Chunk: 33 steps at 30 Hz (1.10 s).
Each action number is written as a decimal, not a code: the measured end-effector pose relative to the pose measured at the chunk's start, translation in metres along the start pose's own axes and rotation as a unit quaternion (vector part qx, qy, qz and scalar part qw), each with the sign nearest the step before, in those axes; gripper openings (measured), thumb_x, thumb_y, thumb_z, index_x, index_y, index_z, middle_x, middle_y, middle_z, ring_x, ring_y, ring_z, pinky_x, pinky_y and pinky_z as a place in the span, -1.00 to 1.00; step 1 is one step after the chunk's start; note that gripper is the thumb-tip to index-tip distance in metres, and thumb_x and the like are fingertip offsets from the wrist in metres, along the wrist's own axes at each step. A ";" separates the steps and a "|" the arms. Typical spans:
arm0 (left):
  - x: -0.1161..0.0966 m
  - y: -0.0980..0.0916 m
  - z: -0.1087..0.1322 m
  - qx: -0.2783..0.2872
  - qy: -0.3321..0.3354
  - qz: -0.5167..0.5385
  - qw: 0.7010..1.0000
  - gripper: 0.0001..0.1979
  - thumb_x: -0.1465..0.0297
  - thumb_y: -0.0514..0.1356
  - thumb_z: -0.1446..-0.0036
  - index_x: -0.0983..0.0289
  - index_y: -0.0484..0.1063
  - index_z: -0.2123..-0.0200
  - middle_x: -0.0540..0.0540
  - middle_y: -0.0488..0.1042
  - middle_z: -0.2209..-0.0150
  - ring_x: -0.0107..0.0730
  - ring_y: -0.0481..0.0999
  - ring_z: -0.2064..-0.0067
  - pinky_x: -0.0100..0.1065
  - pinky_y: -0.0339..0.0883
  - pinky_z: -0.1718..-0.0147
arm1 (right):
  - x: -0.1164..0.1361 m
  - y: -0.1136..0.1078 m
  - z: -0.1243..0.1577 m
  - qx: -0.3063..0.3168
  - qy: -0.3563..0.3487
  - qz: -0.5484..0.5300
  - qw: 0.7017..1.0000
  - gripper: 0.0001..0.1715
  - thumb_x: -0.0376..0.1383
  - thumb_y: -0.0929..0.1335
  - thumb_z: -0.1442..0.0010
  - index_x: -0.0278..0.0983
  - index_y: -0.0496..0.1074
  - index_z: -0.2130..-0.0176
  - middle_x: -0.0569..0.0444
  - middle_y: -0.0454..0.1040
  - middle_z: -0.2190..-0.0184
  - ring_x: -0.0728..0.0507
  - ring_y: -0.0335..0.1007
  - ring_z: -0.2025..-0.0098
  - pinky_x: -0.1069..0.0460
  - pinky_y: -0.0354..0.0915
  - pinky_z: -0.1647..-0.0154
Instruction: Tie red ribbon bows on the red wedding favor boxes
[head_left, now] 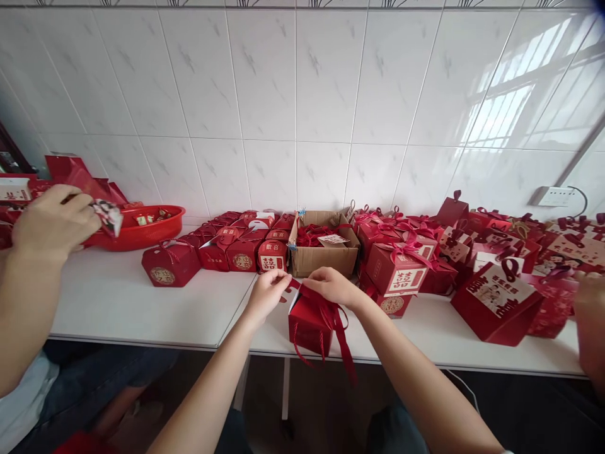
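Note:
A small red gift box sits at the front edge of the table between my hands, with twisted red cord handles hanging down its front. My left hand is closed in a pinch on a red ribbon at the box's upper left. My right hand bends over the box top, fingers closed on the ribbon there; its fingertips are partly hidden. Loops and a long tail of the ribbon hang down the box's right side. Just behind my hands stands an open cardboard carton holding red ribbons and a printed card.
Rows of closed red boxes stand left of the carton. Ribboned boxes and gift bags crowd the right. At left, a co-worker's hand holds a printed packet near a red basin. Another person's hand shows at right.

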State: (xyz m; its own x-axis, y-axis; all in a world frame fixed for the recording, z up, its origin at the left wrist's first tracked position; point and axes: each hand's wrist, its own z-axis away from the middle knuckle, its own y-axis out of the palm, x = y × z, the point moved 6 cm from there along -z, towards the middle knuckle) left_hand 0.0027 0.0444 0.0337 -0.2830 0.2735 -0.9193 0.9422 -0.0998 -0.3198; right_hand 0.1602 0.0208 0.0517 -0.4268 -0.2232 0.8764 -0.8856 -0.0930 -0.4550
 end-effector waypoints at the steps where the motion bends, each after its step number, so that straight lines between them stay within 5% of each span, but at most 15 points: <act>1: 0.004 -0.006 -0.003 -0.008 0.004 -0.027 1.000 -0.70 0.13 0.13 -0.02 0.27 0.39 0.41 0.08 0.48 0.42 -0.25 0.53 0.34 -0.38 0.40 0.52 | 0.002 -0.009 0.006 -0.032 -0.009 -0.001 0.999 -0.70 -0.13 0.34 -0.05 -0.30 0.45 0.53 0.09 0.40 0.52 -0.05 0.24 0.45 0.08 0.12 0.48; 5: 0.027 -0.035 -0.010 -0.023 0.016 -0.170 0.985 -0.78 0.20 0.12 -0.02 0.23 0.39 0.48 0.06 0.49 0.46 -0.25 0.50 0.36 -0.37 0.33 0.44 | 0.000 -0.049 0.049 -0.164 -0.036 -0.030 0.985 -0.66 -0.04 0.33 -0.10 -0.27 0.48 0.36 0.03 0.45 0.40 -0.10 0.31 0.37 0.05 0.18 0.43; 12: 0.073 -0.078 -0.006 -0.024 -0.025 -0.417 0.908 -0.86 0.30 0.11 -0.02 0.19 0.43 0.48 0.13 0.58 0.39 -0.11 0.53 0.31 -0.35 0.18 0.47 | -0.062 -0.043 0.106 -0.162 0.023 0.002 0.987 -0.61 0.02 0.34 -0.12 -0.25 0.48 0.31 0.00 0.50 0.34 -0.15 0.38 0.29 0.01 0.25 0.35; 17: 0.085 -0.082 -0.003 -0.014 -0.046 -0.526 0.849 -0.81 0.36 0.03 -0.10 0.22 0.45 0.37 0.19 0.60 0.27 -0.05 0.56 0.26 -0.29 0.24 0.39 | -0.087 -0.009 0.108 -0.064 0.055 0.030 0.996 -0.53 0.06 0.27 -0.19 -0.23 0.50 0.21 -0.01 0.50 0.20 -0.18 0.40 0.16 0.00 0.27 0.24; 22: 0.088 -0.086 -0.002 0.003 -0.041 -0.583 0.812 -0.74 0.38 -0.07 -0.18 0.25 0.41 0.30 0.24 0.57 0.21 0.03 0.55 0.20 -0.21 0.27 0.35 | -0.086 0.005 0.104 -0.021 0.055 0.046 0.997 -0.61 0.01 0.32 -0.15 -0.27 0.45 0.34 0.04 0.47 0.27 -0.13 0.35 0.23 0.01 0.23 0.22; 27: 0.093 -0.096 0.002 0.010 -0.056 -0.606 0.794 -0.76 0.34 -0.07 -0.20 0.22 0.37 0.28 0.18 0.58 0.23 -0.04 0.57 0.22 -0.26 0.26 0.38 | -0.091 -0.003 0.102 -0.028 0.061 -0.010 0.998 -0.60 -0.02 0.31 -0.15 -0.28 0.37 0.47 0.11 0.41 0.47 -0.06 0.27 0.40 0.05 0.17 0.35; 33: 0.096 -0.101 0.006 0.013 -0.067 -0.607 0.792 -0.75 0.30 -0.09 -0.23 0.20 0.36 0.26 0.15 0.60 0.26 -0.09 0.58 0.25 -0.33 0.18 0.46 | -0.098 -0.037 0.116 -0.122 0.067 -0.070 0.988 -0.54 0.03 0.34 -0.12 -0.26 0.23 0.52 0.19 0.21 0.60 0.01 0.07 0.52 0.08 0.00 0.51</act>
State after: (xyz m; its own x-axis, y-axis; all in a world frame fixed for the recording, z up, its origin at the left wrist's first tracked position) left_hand -0.1206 0.0750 -0.0234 -0.9954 0.0796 0.0528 -0.0413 0.1396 -0.9893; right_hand 0.2564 -0.0664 -0.0357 -0.3021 -0.0934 0.9487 -0.9487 0.1268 -0.2896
